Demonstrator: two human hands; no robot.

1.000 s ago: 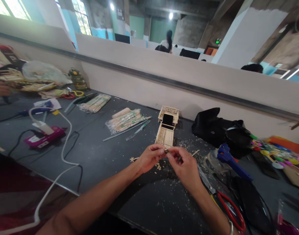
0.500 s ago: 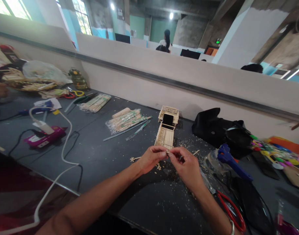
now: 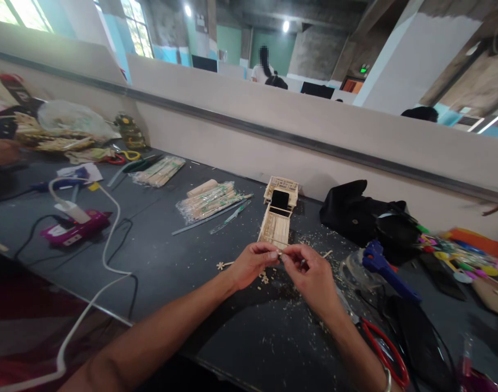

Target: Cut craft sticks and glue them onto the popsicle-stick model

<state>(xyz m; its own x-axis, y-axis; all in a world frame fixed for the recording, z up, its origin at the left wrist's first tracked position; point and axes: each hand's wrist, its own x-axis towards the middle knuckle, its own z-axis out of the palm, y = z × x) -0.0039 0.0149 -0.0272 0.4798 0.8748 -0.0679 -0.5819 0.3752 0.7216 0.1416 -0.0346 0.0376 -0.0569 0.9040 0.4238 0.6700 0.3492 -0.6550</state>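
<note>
My left hand (image 3: pixel 252 264) and my right hand (image 3: pixel 308 272) meet fingertip to fingertip over the dark table. Both are closed in a pinch on a tiny pale wooden piece (image 3: pixel 280 253), mostly covered by the fingers, so its shape is unclear. Just beyond them lies a small wooden stick model (image 3: pixel 278 227) with a slatted surface. Behind it stands a latticed wooden piece (image 3: pixel 282 183), with a black rectangular object (image 3: pixel 280 200) against it. A thin stick with a flower-shaped end (image 3: pixel 221 266) lies left of my left hand. Small wood offcuts (image 3: pixel 265 277) lie beneath the hands.
Bagged wooden sticks (image 3: pixel 210 201) lie left of the model. A purple power strip (image 3: pixel 75 227) with a white cable sits farther left. To the right are a black bag (image 3: pixel 357 212), a blue glue gun (image 3: pixel 389 272) and red-handled scissors (image 3: pixel 385 348). Another person's hand (image 3: pixel 1 152) shows at far left.
My hands stay almost in place, still pinching the tiny piece. A person in the background has shifted left, and the other person's hand at far left has moved slightly.
</note>
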